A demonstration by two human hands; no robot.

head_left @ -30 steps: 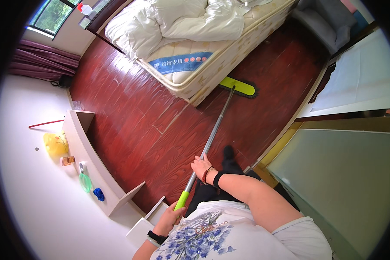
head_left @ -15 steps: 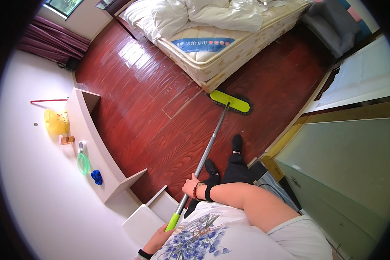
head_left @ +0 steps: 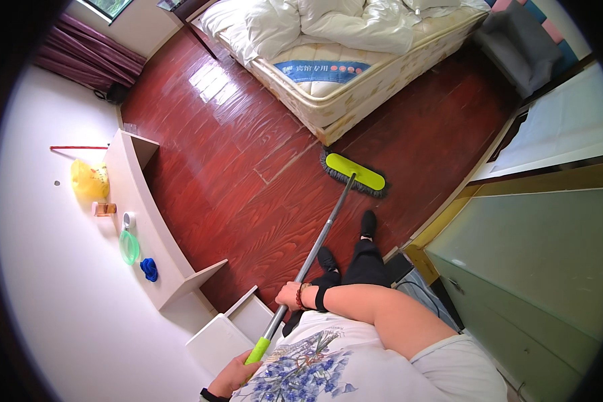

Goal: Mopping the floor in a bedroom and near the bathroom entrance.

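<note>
A mop [head_left: 323, 236] runs slantwise from my body out across the dark red wooden floor [head_left: 248, 201]. Its flat lime-green head, edged with grey fringe, lies on the boards just in front of the bed corner, with a small gap between them. My left hand [head_left: 232, 376] is closed round the green grip at the near end of the pole. Farther up, my right hand [head_left: 290, 295] wraps the grey metal pole, a red bead bracelet on its wrist. My feet in black shoes stand right of the pole.
The bed [head_left: 355, 87] with rumpled white bedding fills the far middle. Along the left wall runs a shelf desk [head_left: 151, 221] holding a yellow bag [head_left: 89, 179] and small items. A white chair [head_left: 222, 340] stands near left, a greenish cabinet [head_left: 522, 261] at right, a grey armchair [head_left: 519, 50] far right.
The mop head has drawn back slightly toward me, away from the bed corner. Both hands have shifted a little left and back with the pole.
</note>
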